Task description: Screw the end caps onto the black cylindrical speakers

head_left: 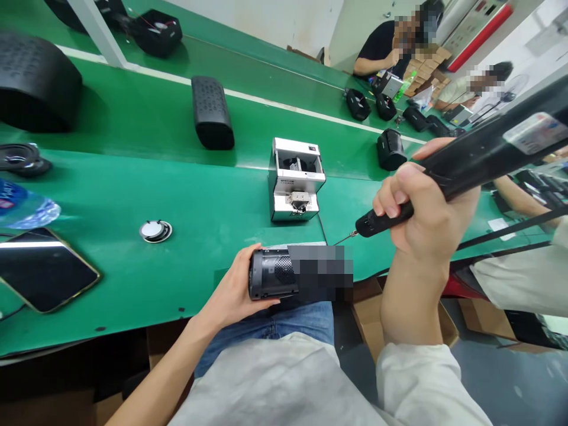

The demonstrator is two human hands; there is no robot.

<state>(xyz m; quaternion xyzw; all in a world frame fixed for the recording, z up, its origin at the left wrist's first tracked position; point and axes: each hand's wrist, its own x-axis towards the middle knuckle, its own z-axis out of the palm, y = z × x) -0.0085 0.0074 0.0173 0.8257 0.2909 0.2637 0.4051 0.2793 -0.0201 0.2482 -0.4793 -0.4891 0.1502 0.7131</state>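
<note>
Black casing [273,273]: nearer the body than the silver box [296,182], at the near edge of the green counter [213,207]; right end blurred out.
Left grip [239,290]: closed around the casing's left end, digits along both long edges; nearer the body than the silver box and left of it.
Right grip [426,207]: wrapped around the black driver [488,148], right of the silver box.
Driver bit [345,239]: angled down-left toward the casing's far edge, just nearer than the silver box's right front; contact, can't tell.
Driver on casing: looks like screwdriving in hand, probably at the approach or start; screw on the bit, can't tell.
Bit to casing: likely calls for tip seated square, firm left hold against twist, then straight pressure.
Silver box print: small dark line on the front, too small to read.
Driver sticker [535,133]: silvery, with red and blue print; illegible.
Bottle [42,213]: far left of the silver box; blue label, partial white lettering, not readable.
Textured unit [213,112]: beyond and left of the silver box; no legible brand.
</note>
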